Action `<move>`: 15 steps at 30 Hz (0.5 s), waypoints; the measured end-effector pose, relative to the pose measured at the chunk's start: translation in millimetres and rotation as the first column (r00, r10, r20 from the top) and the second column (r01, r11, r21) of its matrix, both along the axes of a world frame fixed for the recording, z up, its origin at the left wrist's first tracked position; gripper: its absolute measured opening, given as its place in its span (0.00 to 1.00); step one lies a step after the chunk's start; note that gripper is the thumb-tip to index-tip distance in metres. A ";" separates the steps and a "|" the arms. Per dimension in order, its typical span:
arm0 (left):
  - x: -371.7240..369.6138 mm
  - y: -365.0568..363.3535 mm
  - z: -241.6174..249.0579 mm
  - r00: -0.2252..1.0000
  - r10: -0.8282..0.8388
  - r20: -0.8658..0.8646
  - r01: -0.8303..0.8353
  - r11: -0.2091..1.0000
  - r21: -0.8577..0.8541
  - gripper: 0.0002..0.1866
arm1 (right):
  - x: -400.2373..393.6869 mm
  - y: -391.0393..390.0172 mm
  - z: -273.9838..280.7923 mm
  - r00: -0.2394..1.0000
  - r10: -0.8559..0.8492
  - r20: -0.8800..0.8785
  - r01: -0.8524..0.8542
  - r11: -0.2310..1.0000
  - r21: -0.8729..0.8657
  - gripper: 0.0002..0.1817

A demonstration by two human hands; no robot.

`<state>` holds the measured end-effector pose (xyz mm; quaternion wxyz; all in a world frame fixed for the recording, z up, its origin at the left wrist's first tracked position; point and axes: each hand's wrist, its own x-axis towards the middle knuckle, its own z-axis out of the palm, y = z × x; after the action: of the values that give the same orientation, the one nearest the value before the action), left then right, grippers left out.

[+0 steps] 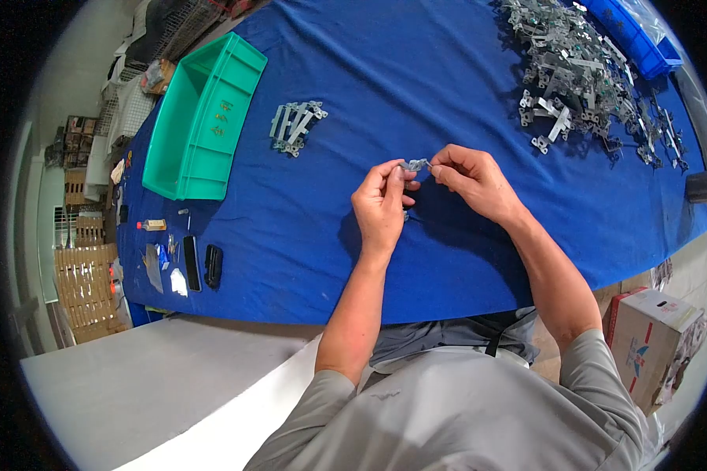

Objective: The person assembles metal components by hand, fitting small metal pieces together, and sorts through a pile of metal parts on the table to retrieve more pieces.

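Observation:
A small metal bracket [414, 165] is held above the blue cloth between my two hands. My left hand [382, 200] pinches its left end between thumb and fingers. On the other side, my right hand [471, 179] has thumb and forefinger closed at the bracket's right end, on what seems a thin pin or tool tip too small to name. Part of another metal piece [406, 215] shows beneath my left fingers. Farther off to the left lies a neat group of metal brackets [294, 127].
A big heap of metal brackets [573, 71] covers the far right, beside a blue bin [632, 35]. A green crate [226, 118] stands at left. Nearer are a small bottle [152, 225], a phone [192, 263] and a black case [214, 266]. A cardboard box [650, 337] sits below, right.

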<state>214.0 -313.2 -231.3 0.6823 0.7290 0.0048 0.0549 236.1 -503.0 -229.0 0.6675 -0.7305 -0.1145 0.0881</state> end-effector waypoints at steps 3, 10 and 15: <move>-0.6 0.3 -0.8 1.000 0.006 0.010 -0.006 0.999 0.032 0.11 | -1.0 -1.6 6.0 0.999 -0.010 0.041 0.014 0.995 -0.094 0.09; -0.4 3.5 -2.2 0.979 0.002 0.203 -0.045 0.976 0.211 0.09 | -2.7 0.0 10.4 0.983 -0.041 0.181 0.078 0.977 -0.201 0.08; -0.7 -0.1 6.1 0.958 -0.027 0.286 -0.037 0.976 0.216 0.09 | -1.3 -0.1 12.8 0.998 -0.050 -0.036 0.049 0.998 -0.030 0.10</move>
<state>213.3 -313.3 -225.2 0.5912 0.7839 -0.0984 0.1622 234.8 -503.1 -216.2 0.6607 -0.7410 -0.0826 0.0864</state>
